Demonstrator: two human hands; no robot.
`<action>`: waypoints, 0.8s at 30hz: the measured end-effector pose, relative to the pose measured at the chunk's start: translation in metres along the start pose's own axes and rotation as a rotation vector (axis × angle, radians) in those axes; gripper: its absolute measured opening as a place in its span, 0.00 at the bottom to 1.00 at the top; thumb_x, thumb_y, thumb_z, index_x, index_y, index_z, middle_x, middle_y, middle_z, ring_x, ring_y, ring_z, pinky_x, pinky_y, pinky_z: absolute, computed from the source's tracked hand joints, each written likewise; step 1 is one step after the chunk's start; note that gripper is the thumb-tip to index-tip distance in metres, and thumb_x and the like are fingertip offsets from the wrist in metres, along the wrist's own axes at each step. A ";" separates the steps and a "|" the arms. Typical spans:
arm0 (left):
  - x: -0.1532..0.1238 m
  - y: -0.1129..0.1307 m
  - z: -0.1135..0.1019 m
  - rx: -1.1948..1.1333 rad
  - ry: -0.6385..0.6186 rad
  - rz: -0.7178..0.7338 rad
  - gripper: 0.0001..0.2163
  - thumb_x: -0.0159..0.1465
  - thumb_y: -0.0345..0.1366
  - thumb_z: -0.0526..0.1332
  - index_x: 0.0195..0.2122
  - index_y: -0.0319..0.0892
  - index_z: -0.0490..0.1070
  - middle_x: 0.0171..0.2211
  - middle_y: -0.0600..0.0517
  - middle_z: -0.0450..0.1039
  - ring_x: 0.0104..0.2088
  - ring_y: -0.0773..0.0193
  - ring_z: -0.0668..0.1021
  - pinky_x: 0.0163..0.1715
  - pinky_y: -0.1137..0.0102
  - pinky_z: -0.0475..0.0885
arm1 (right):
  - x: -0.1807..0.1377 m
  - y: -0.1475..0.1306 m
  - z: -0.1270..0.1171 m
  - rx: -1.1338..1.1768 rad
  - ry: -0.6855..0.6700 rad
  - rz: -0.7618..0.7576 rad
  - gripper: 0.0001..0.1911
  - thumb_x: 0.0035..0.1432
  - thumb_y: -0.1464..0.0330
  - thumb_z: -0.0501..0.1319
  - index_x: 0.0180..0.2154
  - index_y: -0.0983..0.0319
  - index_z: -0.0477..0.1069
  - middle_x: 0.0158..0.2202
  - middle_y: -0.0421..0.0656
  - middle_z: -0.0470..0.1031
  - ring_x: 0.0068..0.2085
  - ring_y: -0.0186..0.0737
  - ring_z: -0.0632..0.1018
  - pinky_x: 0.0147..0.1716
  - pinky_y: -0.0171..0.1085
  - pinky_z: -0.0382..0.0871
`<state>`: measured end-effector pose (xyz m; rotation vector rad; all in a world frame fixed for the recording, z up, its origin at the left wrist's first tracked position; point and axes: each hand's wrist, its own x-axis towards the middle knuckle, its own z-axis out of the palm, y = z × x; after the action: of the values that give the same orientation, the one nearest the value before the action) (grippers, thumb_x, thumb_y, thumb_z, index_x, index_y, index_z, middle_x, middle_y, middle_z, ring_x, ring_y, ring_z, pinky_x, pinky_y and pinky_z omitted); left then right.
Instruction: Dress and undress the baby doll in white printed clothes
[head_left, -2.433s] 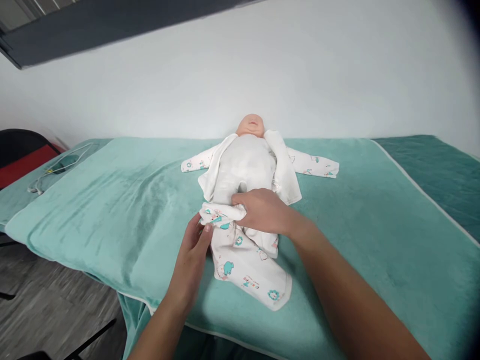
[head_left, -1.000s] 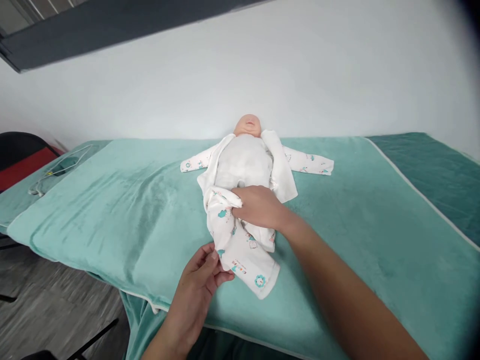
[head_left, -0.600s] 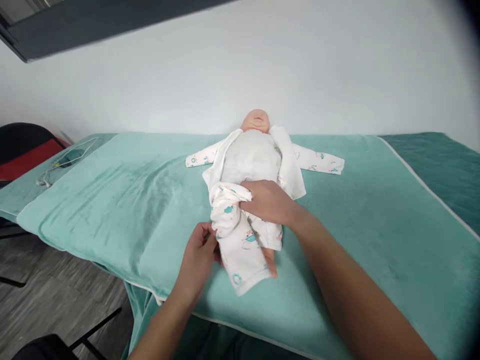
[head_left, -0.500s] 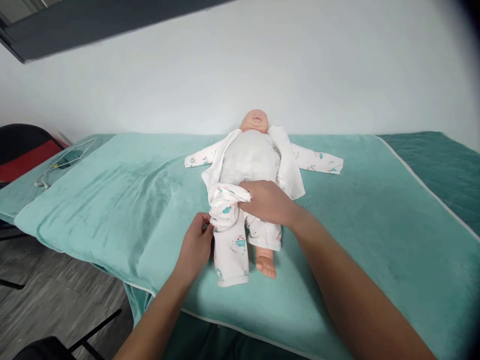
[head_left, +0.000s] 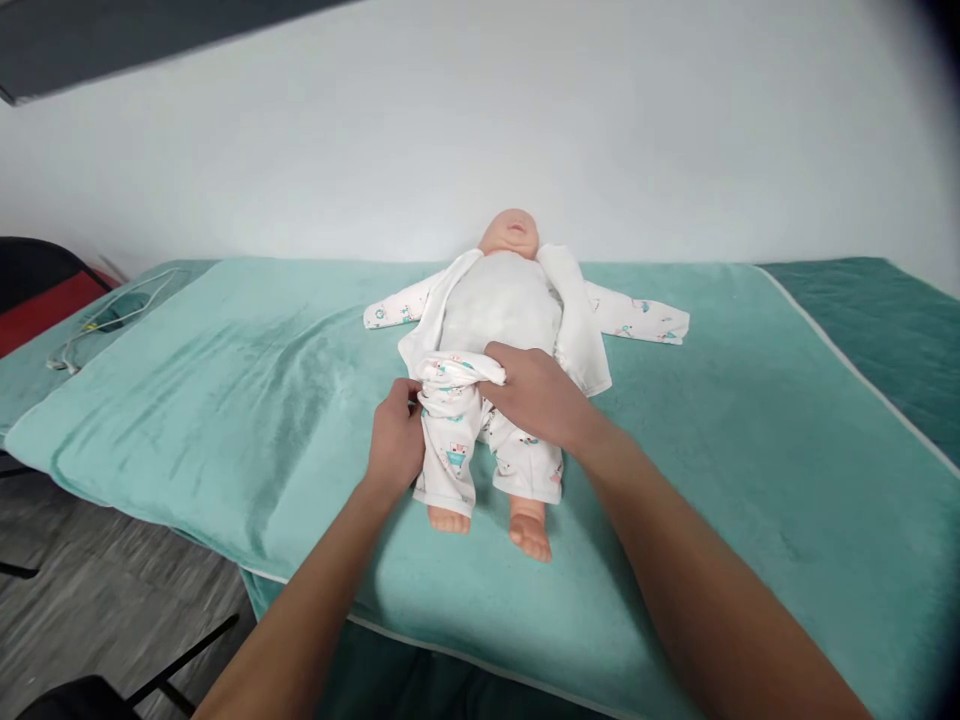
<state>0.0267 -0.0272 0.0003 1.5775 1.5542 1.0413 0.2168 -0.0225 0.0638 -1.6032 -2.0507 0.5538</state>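
A baby doll lies on its back on a teal towel, head toward the wall. It wears an open white printed jacket, sleeves spread sideways. White printed trousers cover both legs, and both bare feet stick out below. My left hand is closed on the trousers' waistband at the doll's hip. My right hand is closed on the bunched waistband over the doll's belly.
The towel covers a darker green padded table against a white wall. A white cable lies at the table's far left. A black and red chair stands at the left, with grey floor below.
The left trouser leg has been drawn up the doll's leg, so both feet now show. My left hand rose from the trouser hem to the waistband; my right hand stayed gripping the waist.
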 end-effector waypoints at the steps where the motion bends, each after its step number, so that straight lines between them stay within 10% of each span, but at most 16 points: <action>1: 0.002 0.000 0.001 -0.025 0.007 -0.004 0.05 0.62 0.33 0.56 0.38 0.43 0.68 0.38 0.52 0.77 0.35 0.63 0.75 0.35 0.70 0.67 | -0.001 0.000 -0.001 0.018 -0.018 -0.005 0.05 0.59 0.68 0.57 0.30 0.59 0.63 0.28 0.38 0.72 0.30 0.36 0.71 0.28 0.35 0.53; 12: 0.003 -0.006 0.006 -0.194 0.125 -0.041 0.06 0.62 0.37 0.59 0.39 0.44 0.71 0.33 0.53 0.75 0.33 0.65 0.75 0.33 0.72 0.68 | -0.006 0.002 -0.009 0.223 -0.162 -0.046 0.14 0.58 0.56 0.63 0.41 0.57 0.70 0.38 0.38 0.76 0.37 0.40 0.75 0.33 0.36 0.60; 24: 0.080 -0.006 0.017 -0.321 0.250 0.135 0.11 0.62 0.43 0.60 0.42 0.43 0.74 0.43 0.49 0.75 0.39 0.62 0.75 0.41 0.69 0.70 | -0.003 0.032 -0.022 0.810 0.113 -0.054 0.11 0.58 0.59 0.65 0.36 0.60 0.72 0.32 0.40 0.74 0.33 0.35 0.74 0.33 0.35 0.66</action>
<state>0.0366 0.0539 -0.0062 1.3831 1.3650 1.5289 0.2553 -0.0178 0.0628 -1.0531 -1.4771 1.0704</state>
